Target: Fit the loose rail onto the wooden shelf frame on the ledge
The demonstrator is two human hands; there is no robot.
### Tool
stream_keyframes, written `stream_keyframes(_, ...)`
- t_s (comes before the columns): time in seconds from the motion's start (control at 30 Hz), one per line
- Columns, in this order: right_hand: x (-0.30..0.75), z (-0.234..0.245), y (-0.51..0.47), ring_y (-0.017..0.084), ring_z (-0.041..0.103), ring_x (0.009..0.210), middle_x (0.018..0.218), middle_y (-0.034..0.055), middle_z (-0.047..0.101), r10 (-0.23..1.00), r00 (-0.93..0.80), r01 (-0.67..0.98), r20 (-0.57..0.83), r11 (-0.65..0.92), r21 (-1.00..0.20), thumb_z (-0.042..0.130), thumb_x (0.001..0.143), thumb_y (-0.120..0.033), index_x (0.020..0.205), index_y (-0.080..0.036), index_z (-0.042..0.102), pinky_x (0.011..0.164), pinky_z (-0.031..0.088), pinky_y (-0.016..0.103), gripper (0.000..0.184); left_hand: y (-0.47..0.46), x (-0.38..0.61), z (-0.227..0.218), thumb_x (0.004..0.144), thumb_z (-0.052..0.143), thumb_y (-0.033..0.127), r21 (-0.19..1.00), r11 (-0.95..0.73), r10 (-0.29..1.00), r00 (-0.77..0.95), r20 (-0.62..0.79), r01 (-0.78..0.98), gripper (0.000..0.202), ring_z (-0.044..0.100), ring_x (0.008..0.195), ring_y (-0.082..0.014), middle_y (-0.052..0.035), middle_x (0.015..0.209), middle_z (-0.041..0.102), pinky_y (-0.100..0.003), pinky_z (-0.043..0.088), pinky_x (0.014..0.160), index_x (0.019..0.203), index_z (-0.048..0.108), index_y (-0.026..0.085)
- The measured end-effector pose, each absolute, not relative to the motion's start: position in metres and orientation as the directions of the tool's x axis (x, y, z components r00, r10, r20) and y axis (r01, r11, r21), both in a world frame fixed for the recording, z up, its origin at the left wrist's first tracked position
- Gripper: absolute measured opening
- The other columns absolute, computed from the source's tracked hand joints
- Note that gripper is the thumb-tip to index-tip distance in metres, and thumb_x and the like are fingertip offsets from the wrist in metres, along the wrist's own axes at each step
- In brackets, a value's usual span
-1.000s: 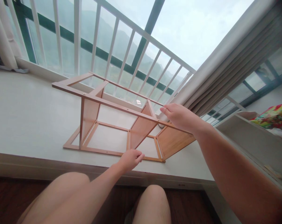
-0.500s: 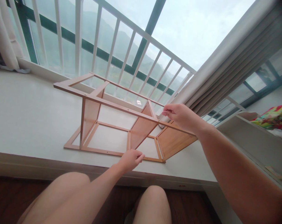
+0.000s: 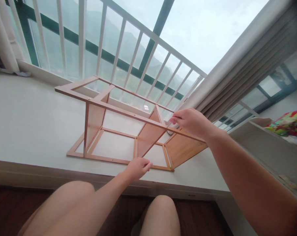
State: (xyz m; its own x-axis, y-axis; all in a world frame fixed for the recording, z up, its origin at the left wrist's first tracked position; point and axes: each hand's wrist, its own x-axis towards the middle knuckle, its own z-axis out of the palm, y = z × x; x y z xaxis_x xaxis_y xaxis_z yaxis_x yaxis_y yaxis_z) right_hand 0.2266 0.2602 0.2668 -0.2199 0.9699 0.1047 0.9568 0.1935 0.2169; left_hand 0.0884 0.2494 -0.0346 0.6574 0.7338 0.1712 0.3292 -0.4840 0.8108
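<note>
A light wooden shelf frame [image 3: 99, 104] lies on its side on a white window ledge [image 3: 27, 124]. Upright panels join its lower frame to its upper frame. My left hand [image 3: 136, 168] rests on the near bottom rail, fingers curled and pinched against the wood. My right hand [image 3: 191, 122] is up at the top rail's right end, thumb and fingers pinched together on something small that I cannot make out. A flat wooden panel [image 3: 184, 149] slopes under my right wrist.
White railing bars [image 3: 118, 49] and window glass stand behind the frame. A grey curtain [image 3: 237, 72] hangs at the right. A white shelf unit [image 3: 268, 147] with a colourful bag [image 3: 287, 123] is at the far right. My bare knees are below the ledge.
My right hand's fingers have closed from loosely extended into a pinch at the top rail's end. The left hand and the frame have stayed in place.
</note>
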Motion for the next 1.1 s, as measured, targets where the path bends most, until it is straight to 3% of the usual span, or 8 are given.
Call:
stream_keyframes(0.1,0.215,0.270,0.261,0.015,0.051,0.059,0.066,0.0049,0.062,0.997,-0.073,0.955,0.036,0.059,0.291,0.046,0.089,-0.044,0.067,-0.019,0.065,0.054,0.032,0.028,0.038,0.249,0.088,-0.033,0.095,0.038,0.045,0.815,-0.477,0.735,0.657,0.166,0.328,0.047,0.052,0.062,-0.0126,-0.0002,0.064,0.063,-0.025,0.027,0.057,0.064,0.060,0.018)
stream_keyframes(0.2,0.202,0.272,0.263,0.018,0.055,0.061,0.073,0.0100,0.065,0.998,0.021,0.933,0.052,-0.038,0.358,0.050,0.086,-0.043,0.073,-0.017,0.066,0.053,0.033,0.029,0.034,0.247,0.088,-0.030,0.095,0.038,0.045,0.816,-0.472,0.735,0.660,0.156,0.333,0.047,0.052,0.062,-0.0127,-0.0005,0.064,0.063,-0.025,0.027,0.058,0.063,0.060,0.018)
stream_keyframes(0.3,0.194,0.273,0.266,0.021,0.059,0.067,0.076,0.0133,0.067,0.996,0.078,0.942,0.047,-0.089,0.325,0.052,0.084,-0.038,0.080,-0.015,0.068,0.054,0.036,0.030,0.029,0.246,0.087,-0.026,0.095,0.037,0.045,0.815,-0.472,0.728,0.670,0.145,0.337,0.048,0.052,0.063,-0.0131,-0.0013,0.065,0.063,-0.025,0.028,0.058,0.063,0.060,0.017)
stream_keyframes(0.4,0.194,0.273,0.268,0.021,0.058,0.064,0.073,0.0135,0.067,0.997,0.078,0.956,0.029,-0.083,0.282,0.052,0.084,-0.035,0.076,-0.015,0.068,0.054,0.037,0.031,0.026,0.246,0.085,-0.025,0.095,0.037,0.046,0.812,-0.478,0.724,0.673,0.148,0.336,0.048,0.053,0.063,-0.0135,-0.0018,0.065,0.063,-0.025,0.028,0.058,0.064,0.061,0.017)
stream_keyframes(0.53,0.202,0.272,0.268,0.016,0.051,0.052,0.062,0.0102,0.063,0.999,0.010,0.971,0.034,-0.018,0.238,0.053,0.086,-0.040,0.062,-0.017,0.062,0.050,0.033,0.031,0.034,0.246,0.083,-0.027,0.095,0.037,0.046,0.804,-0.493,0.728,0.664,0.172,0.332,0.048,0.053,0.063,-0.0134,-0.0012,0.064,0.062,-0.025,0.028,0.058,0.064,0.060,0.018)
stream_keyframes(0.67,0.214,0.274,0.266,0.016,0.051,0.053,0.058,0.0066,0.061,0.992,-0.080,0.981,0.099,0.061,0.186,0.051,0.088,-0.041,0.064,-0.019,0.062,0.053,0.032,0.030,0.035,0.247,0.083,-0.029,0.095,0.037,0.046,0.801,-0.497,0.727,0.664,0.173,0.335,0.049,0.052,0.063,-0.0132,-0.0014,0.064,0.062,-0.025,0.028,0.058,0.064,0.061,0.018)
stream_keyframes(0.9,0.232,0.282,0.262,0.015,0.055,0.068,0.074,0.0028,0.067,0.944,-0.323,0.938,0.064,0.310,0.154,0.053,0.088,-0.032,0.076,-0.020,0.065,0.066,0.036,0.027,0.021,0.247,0.085,-0.029,0.095,0.037,0.044,0.792,-0.503,0.723,0.670,0.166,0.346,0.047,0.052,0.062,-0.0132,-0.0016,0.064,0.062,-0.025,0.027,0.058,0.064,0.061,0.017)
stream_keyframes(1.1,0.238,0.279,0.265,0.016,0.057,0.077,0.080,0.0043,0.067,0.876,-0.482,0.855,-0.027,0.477,0.206,0.051,0.089,-0.025,0.074,-0.020,0.066,0.073,0.038,0.028,0.022,0.245,0.086,-0.028,0.095,0.037,0.045,0.798,-0.488,0.724,0.674,0.146,0.352,0.048,0.053,0.064,-0.0138,-0.0018,0.064,0.062,-0.024,0.029,0.059,0.064,0.060,0.017)
